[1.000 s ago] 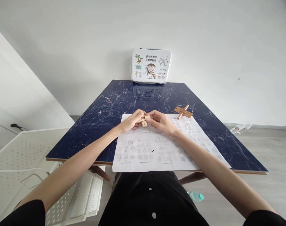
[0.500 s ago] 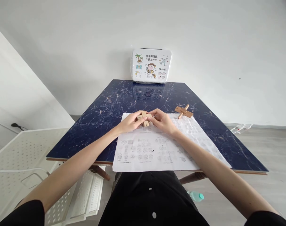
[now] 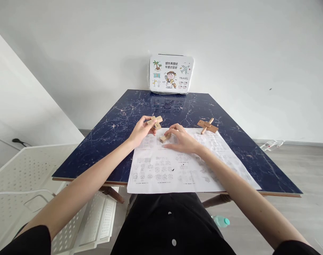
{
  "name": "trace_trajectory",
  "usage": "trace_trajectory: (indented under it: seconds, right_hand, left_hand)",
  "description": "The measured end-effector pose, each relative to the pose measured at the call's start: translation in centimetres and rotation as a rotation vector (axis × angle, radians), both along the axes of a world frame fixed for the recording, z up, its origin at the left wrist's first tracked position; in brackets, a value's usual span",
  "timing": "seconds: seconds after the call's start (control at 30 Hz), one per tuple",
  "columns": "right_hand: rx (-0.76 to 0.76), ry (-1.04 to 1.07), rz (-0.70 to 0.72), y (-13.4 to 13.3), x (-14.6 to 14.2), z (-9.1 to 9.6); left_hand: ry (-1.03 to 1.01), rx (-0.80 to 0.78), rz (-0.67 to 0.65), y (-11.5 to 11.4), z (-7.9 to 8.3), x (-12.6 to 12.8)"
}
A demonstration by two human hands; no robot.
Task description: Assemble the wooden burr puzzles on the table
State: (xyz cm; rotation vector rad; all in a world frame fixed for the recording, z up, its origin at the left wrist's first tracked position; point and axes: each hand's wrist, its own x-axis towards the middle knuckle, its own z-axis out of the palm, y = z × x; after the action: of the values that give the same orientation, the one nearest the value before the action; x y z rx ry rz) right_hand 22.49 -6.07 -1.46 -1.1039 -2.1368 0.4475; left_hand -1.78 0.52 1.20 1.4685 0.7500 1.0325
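Note:
My left hand (image 3: pixel 141 132) is closed around a cross-shaped cluster of pale wooden puzzle pieces (image 3: pixel 158 124), held just above the sheet's back edge. Thumb and fingers grip its left side, and small dark marks show on the wood. To the right, my right hand (image 3: pixel 183 140) rests over the paper sheet (image 3: pixel 161 182) with thumb and fingers apart. Between them lies a loose pale wooden puzzle piece (image 3: pixel 163 139). The fingertips are close above that piece; whether they touch it I cannot tell.
Another wooden assembly (image 3: pixel 208 125), of crossed brown pieces, sits at the sheet's back right. A white printed case (image 3: pixel 171 74) stands against the wall on the dark blue marbled table (image 3: pixel 111 124). White perforated shelving (image 3: pixel 39 166) is at left, and a bottle (image 3: pixel 221 221) lies on the floor.
My hands have moved apart. The left one has carried the cross-shaped cluster up and left, and a separate wooden piece now lies on the sheet under my opened right hand.

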Motion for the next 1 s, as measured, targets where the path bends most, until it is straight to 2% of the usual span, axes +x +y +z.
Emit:
trace_trajectory:
  seconds: [0.17,0.37,0.67,1.0]
  right_hand:
    - [-0.008,-0.028,-0.124,0.4,0.0,-0.8]
    - [0.041,-0.021,-0.077,0.7,-0.1,-0.4]
    - [0.013,-0.103,-0.192,0.7,0.0,-0.9]
    - [0.145,-0.081,-0.156,1.1,-0.2,-1.4]
  left_hand:
    - [0.014,-0.072,-0.029,-0.2,0.0,0.1]
    - [0.026,-0.095,-0.041,-0.5,0.1,0.2]
    - [0.022,-0.121,-0.037,-0.5,0.2,0.1]
    - [0.000,-0.113,-0.045,-0.3,-0.1,0.1]
